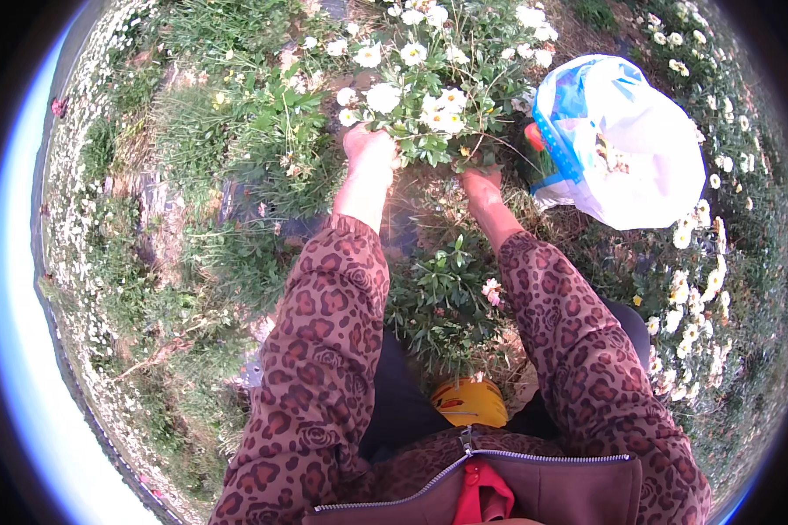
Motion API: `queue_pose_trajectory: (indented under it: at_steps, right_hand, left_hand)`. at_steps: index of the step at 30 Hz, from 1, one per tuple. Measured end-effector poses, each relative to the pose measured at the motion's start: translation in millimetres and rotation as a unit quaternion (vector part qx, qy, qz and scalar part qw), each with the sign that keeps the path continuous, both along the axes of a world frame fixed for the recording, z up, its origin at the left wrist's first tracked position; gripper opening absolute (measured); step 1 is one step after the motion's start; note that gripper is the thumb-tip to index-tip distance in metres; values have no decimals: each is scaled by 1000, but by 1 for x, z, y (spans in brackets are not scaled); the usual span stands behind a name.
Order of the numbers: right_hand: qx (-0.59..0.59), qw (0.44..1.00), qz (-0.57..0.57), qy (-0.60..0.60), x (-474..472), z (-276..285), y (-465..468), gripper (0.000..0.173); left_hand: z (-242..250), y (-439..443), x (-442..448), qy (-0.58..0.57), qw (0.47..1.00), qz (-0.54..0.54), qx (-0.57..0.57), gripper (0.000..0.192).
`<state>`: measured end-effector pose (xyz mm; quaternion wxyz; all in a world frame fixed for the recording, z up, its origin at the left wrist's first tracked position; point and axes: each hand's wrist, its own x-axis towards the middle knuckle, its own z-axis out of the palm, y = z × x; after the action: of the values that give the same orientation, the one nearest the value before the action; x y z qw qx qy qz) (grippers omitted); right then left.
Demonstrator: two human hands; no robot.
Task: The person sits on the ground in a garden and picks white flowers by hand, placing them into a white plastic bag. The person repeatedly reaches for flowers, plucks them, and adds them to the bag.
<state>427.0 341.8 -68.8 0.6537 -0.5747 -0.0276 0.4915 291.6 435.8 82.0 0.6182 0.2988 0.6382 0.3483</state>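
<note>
Before me grows a leafy plant with white chrysanthemum-like flowers (443,111), several showing yellow centres. My left hand (370,146) is curled against its left side, just below a large white bloom (383,98). Leaves and the hand itself hide what its fingers hold. Lower and to the right, my right hand (482,187) reaches under the same foliage, its fingers covered by leaves. A white and blue plastic bag (663,157) stands open to the right of my right hand. Small pale pieces (611,157), perhaps flower heads, lie inside it.
A yellow container (469,401) sits between my legs. Below my hands grows another green plant (443,295) with a few pinkish flowers (492,291). Dark ground sheeting (400,226) shows between plants. Rows of white flowers (689,315) stretch along the right side.
</note>
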Motion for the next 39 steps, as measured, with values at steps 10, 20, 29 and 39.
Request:
queue_pose_trajectory:
  at_steps: [10, 20, 29, 39]
  right_hand:
    - [-111, 989, 65, -67, 7, 23, -17, 17]
    - [23, 967, 248, -55, -4, 187, -59, 17]
    - [79, 886, 303, -342, 15, 238, 71, 25]
    - [-83, 514, 449, -727, 28, 182, 74, 47]
  left_hand:
    - [44, 10, -20, 24, 986, -17, 167, 12]
    - [103, 6, -32, -292, 950, -23, 104, 13]
    - [124, 11, -62, -363, 923, 45, 116, 9]
    - [104, 19, -47, -103, 955, -101, 260, 3]
